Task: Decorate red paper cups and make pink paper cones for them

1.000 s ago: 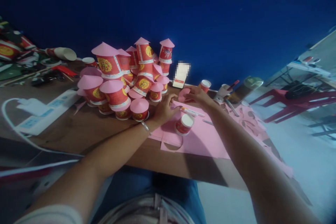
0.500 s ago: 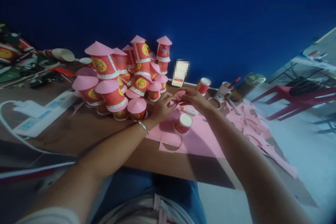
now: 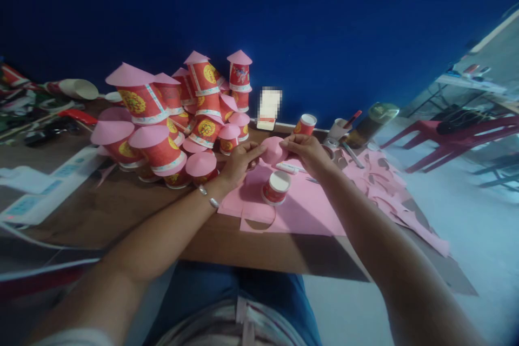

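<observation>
Both my hands hold a small pink paper cone [image 3: 272, 150] just above the table. My left hand [image 3: 239, 163] pinches its left edge and my right hand [image 3: 307, 151] pinches its right edge. Below the cone a red paper cup [image 3: 275, 188] with a white top stands on a pink paper sheet [image 3: 308, 211] that has a round hole cut near its front edge. A white glue stick [image 3: 287, 167] lies on the sheet behind the cup. A pile of red cups with pink cone lids [image 3: 174, 119] stands left of my left hand.
A white power strip [image 3: 44, 186] lies at the left. Pink paper scraps [image 3: 385, 189] cover the right side of the wooden table [image 3: 121, 211]. Another red cup [image 3: 305, 124], a cup holding pens [image 3: 338, 130], a green-lidded jar [image 3: 375, 121] and a phone [image 3: 268, 108] stand by the blue wall. Red plastic furniture [image 3: 446, 140] is at right.
My hands came together and lifted the pink paper piece off the table, shaping it into a cone held between them. The view shifted slightly to the right.
</observation>
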Tool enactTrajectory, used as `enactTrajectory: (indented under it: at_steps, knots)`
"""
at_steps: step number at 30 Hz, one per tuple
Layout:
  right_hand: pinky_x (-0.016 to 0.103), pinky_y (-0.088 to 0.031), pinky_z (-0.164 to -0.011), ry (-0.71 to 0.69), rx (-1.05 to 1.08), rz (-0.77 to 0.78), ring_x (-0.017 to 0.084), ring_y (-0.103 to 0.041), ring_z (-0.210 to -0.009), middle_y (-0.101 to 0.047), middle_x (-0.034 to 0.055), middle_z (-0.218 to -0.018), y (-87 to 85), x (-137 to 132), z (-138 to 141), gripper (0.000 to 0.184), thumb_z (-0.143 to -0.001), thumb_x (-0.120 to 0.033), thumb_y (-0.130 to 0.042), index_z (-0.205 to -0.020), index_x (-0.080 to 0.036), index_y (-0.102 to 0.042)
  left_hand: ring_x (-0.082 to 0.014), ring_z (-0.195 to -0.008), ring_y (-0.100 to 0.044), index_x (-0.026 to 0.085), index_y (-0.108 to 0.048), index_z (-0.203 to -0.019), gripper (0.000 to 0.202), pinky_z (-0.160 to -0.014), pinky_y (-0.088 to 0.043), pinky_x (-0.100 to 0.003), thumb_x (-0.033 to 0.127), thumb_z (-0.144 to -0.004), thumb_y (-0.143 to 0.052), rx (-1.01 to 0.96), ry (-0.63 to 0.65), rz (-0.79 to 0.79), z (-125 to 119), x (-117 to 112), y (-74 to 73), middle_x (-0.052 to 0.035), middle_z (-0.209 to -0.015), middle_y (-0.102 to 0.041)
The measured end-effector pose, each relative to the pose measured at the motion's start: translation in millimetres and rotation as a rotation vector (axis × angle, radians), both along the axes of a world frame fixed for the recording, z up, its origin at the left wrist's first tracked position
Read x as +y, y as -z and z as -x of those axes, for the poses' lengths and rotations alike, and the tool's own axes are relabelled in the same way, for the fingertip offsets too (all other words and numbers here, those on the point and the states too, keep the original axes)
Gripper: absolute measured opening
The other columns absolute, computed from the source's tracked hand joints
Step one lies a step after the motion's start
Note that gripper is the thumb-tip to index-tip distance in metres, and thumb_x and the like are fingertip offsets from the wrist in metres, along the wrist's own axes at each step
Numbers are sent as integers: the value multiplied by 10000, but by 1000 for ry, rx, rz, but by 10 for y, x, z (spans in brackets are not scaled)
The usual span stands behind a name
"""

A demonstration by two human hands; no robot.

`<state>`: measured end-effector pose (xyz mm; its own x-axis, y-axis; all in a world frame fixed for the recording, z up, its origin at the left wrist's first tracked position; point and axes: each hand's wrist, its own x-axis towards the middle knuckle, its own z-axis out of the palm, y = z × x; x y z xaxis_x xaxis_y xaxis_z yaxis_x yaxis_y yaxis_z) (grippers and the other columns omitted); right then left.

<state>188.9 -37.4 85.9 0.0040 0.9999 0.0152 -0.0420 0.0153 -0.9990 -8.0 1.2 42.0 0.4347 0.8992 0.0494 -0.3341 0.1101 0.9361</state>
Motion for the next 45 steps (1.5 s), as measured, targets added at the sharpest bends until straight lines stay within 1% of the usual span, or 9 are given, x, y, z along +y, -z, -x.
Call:
enactTrajectory:
  at_steps: [2, 5, 8, 13, 22, 28, 34, 40, 45]
  knots:
    - [241, -515, -554, -18, 35, 31, 100, -581, -535, -638, -15, -581, -49, -115, -5, 432, -602, -505, -924, -674, -162, -672, -26, -455, -321, 161, -563, -724, 456, -435, -154, -183, 484, -671, -881, 5, 56, 31, 14, -40, -80, 78, -538, -432]
    - [226, -476, -486, -32, 32, 87, 101, -569, -492, -641, 0, -557, -59, -318, -12, 450, -618, -530, -914, -651, -163, -657, -9, -444, -281, 156, -515, -658, 483, -431, -130, -182, 471, -683, -880, 68, 214, 81, 61, -76, -154, 74, -552, -424]
    - [230, -485, -467, -10, 55, 138, 112, -588, -471, -647, 0, -556, 24, -500, -14, 471, -600, -547, -919, -660, -166, -648, -8, -426, -274, 158, -508, -638, 495, -418, -97, -192, 487, -695, -872, 169, 337, 96, 102, -84, -168, 65, -548, -430]
    - [207, -460, -433, -11, 110, 188, 99, -573, -425, -623, -11, -516, 205, -663, -6, 484, -620, -547, -912, -644, -170, -610, -12, -402, -238, 171, -473, -582, 563, -407, -79, -202, 536, -634, -899, 267, 426, 101, 104, -79, -146, 81, -485, -350]
    - [211, -452, -434, 14, 94, 168, 91, -548, -443, -599, -25, -534, 362, -740, -32, 461, -686, -543, -880, -641, -177, -603, -23, -437, -261, 166, -521, -650, 492, -430, -120, -201, 504, -690, -876, 329, 476, 101, 104, -69, -93, 76, -530, -368]
    - [210, -431, -431, 19, 116, 187, 91, -541, -433, -578, -36, -527, 491, -740, -19, 444, -722, -536, -860, -660, -176, -607, -19, -428, -250, 176, -485, -662, 500, -420, -97, -196, 480, -678, -882, 363, 504, 142, 91, -69, -52, 85, -529, -362]
    - [227, -453, -461, 31, 148, 231, 105, -570, -447, -596, -27, -535, 477, -762, 33, 441, -698, -534, -869, -703, -160, -637, -20, -436, -268, 165, -530, -710, 485, -417, -91, -186, 451, -625, -913, 371, 520, 184, 97, -76, -56, 81, -548, -385]
    - [250, -517, -523, 22, 201, 248, 116, -609, -503, -639, -13, -599, 458, -793, 44, 427, -690, -505, -880, -715, -164, -626, -26, -449, -326, 157, -562, -733, 463, -416, -174, -171, 471, -666, -896, 375, 546, 182, 137, -22, -16, 61, -564, -439]
    - [253, -534, -567, -7, 220, 257, 120, -632, -523, -621, -30, -579, 453, -791, 39, 427, -649, -483, -911, -681, -164, -630, -23, -438, -323, 150, -574, -724, 464, -403, -165, -164, 476, -662, -899, 400, 536, 191, 153, -4, -16, 55, -550, -455]
